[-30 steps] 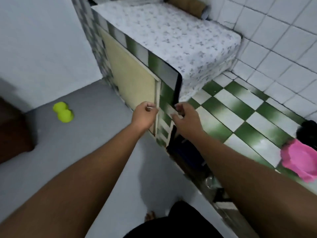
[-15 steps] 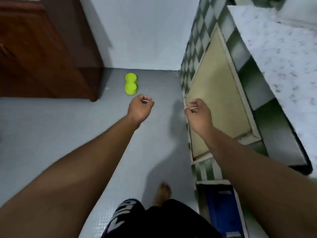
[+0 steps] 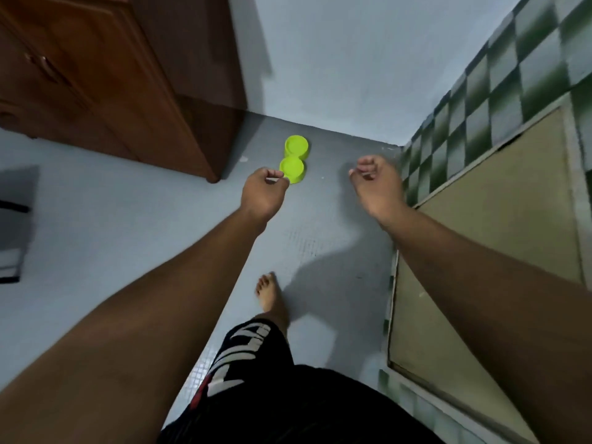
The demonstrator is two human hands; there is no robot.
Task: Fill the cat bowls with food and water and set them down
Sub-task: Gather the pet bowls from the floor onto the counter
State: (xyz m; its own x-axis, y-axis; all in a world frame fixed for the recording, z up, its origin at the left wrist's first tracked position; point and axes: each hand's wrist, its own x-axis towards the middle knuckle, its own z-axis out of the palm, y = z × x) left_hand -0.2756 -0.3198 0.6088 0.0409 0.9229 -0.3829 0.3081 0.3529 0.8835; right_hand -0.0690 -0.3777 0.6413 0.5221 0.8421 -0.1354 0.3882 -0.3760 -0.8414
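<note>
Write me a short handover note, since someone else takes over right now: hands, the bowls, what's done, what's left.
Left hand: loosely curled, holding nothing.
Right hand: loosely curled, holding nothing.
Lime-green plastic double cat bowl: on the grey floor ahead, near the corner of the brown wooden cabinet, both wells seemingly empty.
Done: nothing visible yet.
Left: pick up the bowl, fill with food and water, set it down.

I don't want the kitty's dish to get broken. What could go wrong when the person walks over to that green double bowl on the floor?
The green double bowl sits low on the floor ahead of the bare foot, so a step might kick it. The wooden cabinet corner stands close beside it, so the left hand might bump it when reaching down.
</note>
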